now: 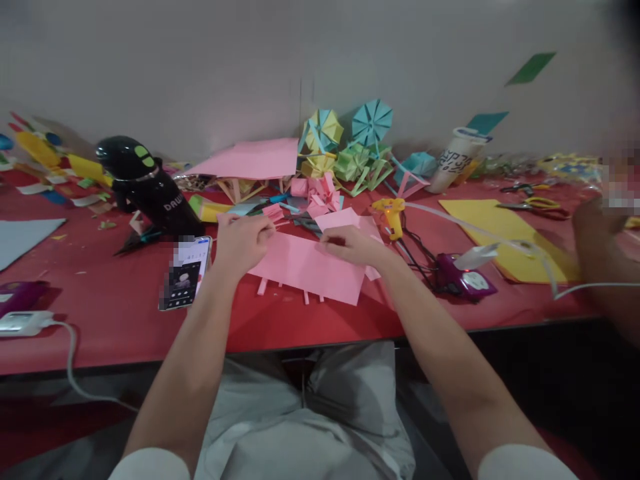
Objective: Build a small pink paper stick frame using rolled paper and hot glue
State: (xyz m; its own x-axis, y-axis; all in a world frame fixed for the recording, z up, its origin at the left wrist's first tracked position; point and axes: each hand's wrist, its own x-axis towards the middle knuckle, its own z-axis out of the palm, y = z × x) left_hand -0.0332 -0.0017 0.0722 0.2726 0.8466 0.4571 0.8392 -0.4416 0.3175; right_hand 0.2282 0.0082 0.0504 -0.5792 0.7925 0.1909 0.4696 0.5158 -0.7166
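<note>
A pink paper sheet (310,270) lies on the red table (125,313) in front of me. My left hand (243,241) is closed at the sheet's upper left edge, its fingers pinching a folded pink paper piece (274,215). My right hand (350,245) rests on the sheet's upper right part, fingers curled and pressed onto the paper. Thin pink strips (263,287) poke out from under the sheet's near edge.
A phone (186,272) lies left of my left hand, beside a black device (145,183). A yellow glue gun (393,213), cables and a purple gadget (465,280) sit to the right. Folded paper shapes (350,143) crowd the back. Another person's arm (600,247) is at far right.
</note>
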